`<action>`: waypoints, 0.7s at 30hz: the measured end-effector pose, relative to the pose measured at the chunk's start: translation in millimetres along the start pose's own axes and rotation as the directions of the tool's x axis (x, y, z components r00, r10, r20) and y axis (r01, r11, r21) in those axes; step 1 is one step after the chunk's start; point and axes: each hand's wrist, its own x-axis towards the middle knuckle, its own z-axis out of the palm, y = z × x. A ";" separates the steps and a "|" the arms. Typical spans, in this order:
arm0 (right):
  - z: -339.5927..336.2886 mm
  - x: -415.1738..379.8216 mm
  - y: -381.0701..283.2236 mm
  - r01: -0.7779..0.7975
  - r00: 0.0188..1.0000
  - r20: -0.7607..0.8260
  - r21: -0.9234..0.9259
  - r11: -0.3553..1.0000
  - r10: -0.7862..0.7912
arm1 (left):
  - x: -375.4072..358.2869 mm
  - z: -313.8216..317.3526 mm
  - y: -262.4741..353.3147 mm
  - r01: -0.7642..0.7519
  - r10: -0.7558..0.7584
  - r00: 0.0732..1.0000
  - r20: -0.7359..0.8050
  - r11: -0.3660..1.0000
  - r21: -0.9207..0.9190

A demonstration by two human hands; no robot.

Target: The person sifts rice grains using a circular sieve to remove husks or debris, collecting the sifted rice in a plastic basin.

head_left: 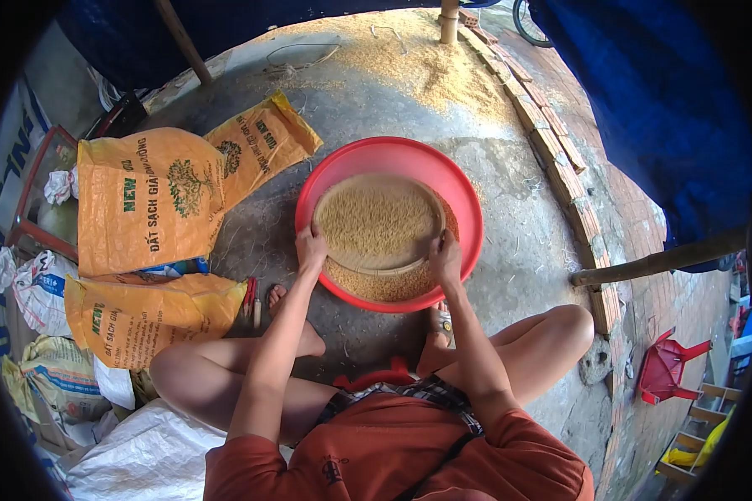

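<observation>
A round, shallow sieve point(380, 219) full of pale grain, blurred by motion, is held level between my two hands. Its left rim is gripped by my left hand point(311, 249), fingers curled round the edge. On the opposite side my right hand point(445, 257) closes on the right rim. Beneath and around the sieve sits a wide red plastic basin point(473, 188). Golden grain point(376, 285) shows in the basin in front of the sieve, and more reddish grain lies along the right side. The sieve hides the middle of the basin.
Orange printed sacks point(154, 200) lie on the left, with white sacks point(146, 455) nearer me. Red-handled pliers point(248, 294) lie by my foot. Husks point(451, 75) are scattered ahead. A brick edging point(551, 159), a wooden pole point(660, 260) and a red stool point(670, 367) stand to the right.
</observation>
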 end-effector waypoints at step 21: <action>-20.1 5.6 -31.0 0.097 0.995 -0.035 0.158 0.983 -0.093 | 1.6 -28.2 43.3 -0.174 0.172 0.975 -0.139 0.985 -0.008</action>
